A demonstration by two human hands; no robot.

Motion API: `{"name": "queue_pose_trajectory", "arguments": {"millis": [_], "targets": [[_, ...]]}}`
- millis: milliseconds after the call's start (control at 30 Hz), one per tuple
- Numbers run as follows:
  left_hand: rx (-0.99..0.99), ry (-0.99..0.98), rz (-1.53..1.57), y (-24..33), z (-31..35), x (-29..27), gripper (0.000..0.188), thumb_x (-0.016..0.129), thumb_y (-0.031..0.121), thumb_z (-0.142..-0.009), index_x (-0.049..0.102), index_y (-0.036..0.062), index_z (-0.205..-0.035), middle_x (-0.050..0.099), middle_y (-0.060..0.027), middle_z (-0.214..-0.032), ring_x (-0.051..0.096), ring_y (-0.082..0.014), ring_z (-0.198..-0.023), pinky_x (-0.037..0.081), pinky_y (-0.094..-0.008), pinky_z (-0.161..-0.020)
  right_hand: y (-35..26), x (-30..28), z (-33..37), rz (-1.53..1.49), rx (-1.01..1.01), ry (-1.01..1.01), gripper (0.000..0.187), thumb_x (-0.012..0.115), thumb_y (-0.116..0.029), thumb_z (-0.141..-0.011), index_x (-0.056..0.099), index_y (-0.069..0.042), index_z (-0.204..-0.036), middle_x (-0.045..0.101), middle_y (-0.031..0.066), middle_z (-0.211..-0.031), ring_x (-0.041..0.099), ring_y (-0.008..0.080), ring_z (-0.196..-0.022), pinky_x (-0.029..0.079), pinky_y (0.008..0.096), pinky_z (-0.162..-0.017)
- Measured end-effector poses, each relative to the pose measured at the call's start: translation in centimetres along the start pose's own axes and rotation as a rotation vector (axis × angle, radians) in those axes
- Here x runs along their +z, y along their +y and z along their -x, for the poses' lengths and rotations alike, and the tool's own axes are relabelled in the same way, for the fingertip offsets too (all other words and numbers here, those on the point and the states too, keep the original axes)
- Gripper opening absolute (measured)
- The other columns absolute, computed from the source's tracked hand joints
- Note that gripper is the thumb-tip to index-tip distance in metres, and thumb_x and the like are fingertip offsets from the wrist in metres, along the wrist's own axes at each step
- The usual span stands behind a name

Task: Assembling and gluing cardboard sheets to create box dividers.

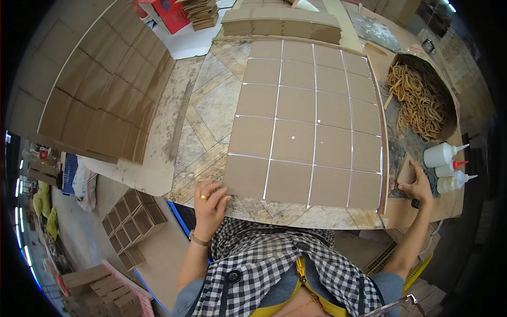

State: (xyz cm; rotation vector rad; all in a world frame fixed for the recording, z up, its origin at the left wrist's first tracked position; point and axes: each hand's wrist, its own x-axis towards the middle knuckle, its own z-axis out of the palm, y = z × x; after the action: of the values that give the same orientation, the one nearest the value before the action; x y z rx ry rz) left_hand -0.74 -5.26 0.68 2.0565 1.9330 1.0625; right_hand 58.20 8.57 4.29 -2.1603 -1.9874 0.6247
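A large brown cardboard sheet (pixel 296 138) lies on the wood-patterned table board (pixel 203 124). White lines of what looks like glue cross it in a grid, with a few white drops between them. At its near left corner is my left hand (pixel 210 205), fingers loosely bent and nothing visible in them. Off the sheet's right side, my right hand (pixel 421 186) has thumb and fingers around a small tan piece of cardboard (pixel 405 172). Close to that hand lie white squeeze bottles (pixel 439 155), one with a red tip (pixel 458 165).
A cardboard container (pixel 453 100) of rubber bands (pixel 414 98) stands at right. Stacked cardboard (pixel 280 30) sits beyond the sheet; a tall cardboard stack (pixel 100 100) is at left. A divided cardboard insert (pixel 134 219) is lower left. Wooden strips edge the sheet's far and right sides.
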Motion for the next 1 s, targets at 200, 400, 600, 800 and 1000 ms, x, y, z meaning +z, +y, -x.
{"name": "queue_pose_trajectory", "arguments": {"millis": [200, 400, 600, 800, 1000], "targets": [[0.071, -0.074, -0.045, 0.8, -1.2, 1.1, 0.029, 0.076, 0.012, -0.067, 0.065, 0.0055, -0.093, 0.058, -0.0113, -0.106, 0.051, -0.0359, -0.106, 0.042, -0.0454, -0.089, -1.0, -2.0, 0.8, -0.330, 0.025, -0.021, 0.059, 0.076, -0.022, -0.068, 0.059, -0.001, -0.120, 0.047, 0.0228, -0.135, 0.041, 0.0315, -0.130, 0.030, 0.0332, -0.107], [0.134, -0.069, -0.110, 0.4, -0.9, 1.6, 0.029, 0.075, 0.013, -0.068, 0.065, 0.0047, -0.094, 0.059, -0.0118, -0.108, 0.049, -0.0363, -0.111, 0.040, -0.0468, -0.091, -4.2, -1.3, 1.4, 0.365, -0.359, 0.604, 0.013, 0.058, -0.009, -0.086, 0.064, -0.001, -0.094, 0.059, 0.0158, -0.064, 0.057, 0.0334, -0.056, 0.044, 0.0409, -0.053], [0.146, -0.085, -0.139, 0.3, -0.7, 1.6, 0.025, 0.072, 0.015, -0.074, 0.066, 0.0049, -0.096, 0.060, -0.0102, -0.113, 0.047, -0.0357, -0.115, 0.038, -0.0504, -0.094, -18.5, 3.2, -1.6, 0.335, -0.648, 0.899, 0.010, 0.061, -0.007, -0.083, 0.063, -0.006, -0.093, 0.060, 0.0089, -0.065, 0.055, 0.0245, -0.051, 0.041, 0.0370, -0.047], [0.133, -0.081, -0.105, -0.1, -0.9, 1.8, 0.024, 0.071, 0.018, -0.076, 0.066, 0.0065, -0.097, 0.060, -0.0083, -0.115, 0.047, -0.0347, -0.118, 0.037, -0.0518, -0.096, -27.3, 7.9, -6.5, 0.378, -0.618, 0.538, 0.008, 0.059, -0.009, -0.082, 0.055, -0.008, -0.088, 0.060, 0.0090, -0.065, 0.059, 0.0287, -0.055, 0.044, 0.0399, -0.048], [0.074, -0.091, -0.056, -0.3, -0.6, 1.7, 0.024, 0.071, 0.018, -0.076, 0.067, 0.0074, -0.096, 0.060, -0.0070, -0.116, 0.047, -0.0341, -0.118, 0.036, -0.0517, -0.097, -28.3, 7.7, -7.4, 0.427, -0.554, 0.306, 0.031, 0.055, 0.002, -0.070, 0.049, -0.010, -0.098, 0.061, 0.0106, -0.069, 0.061, 0.0332, -0.061, 0.045, 0.0442, -0.050]]}}
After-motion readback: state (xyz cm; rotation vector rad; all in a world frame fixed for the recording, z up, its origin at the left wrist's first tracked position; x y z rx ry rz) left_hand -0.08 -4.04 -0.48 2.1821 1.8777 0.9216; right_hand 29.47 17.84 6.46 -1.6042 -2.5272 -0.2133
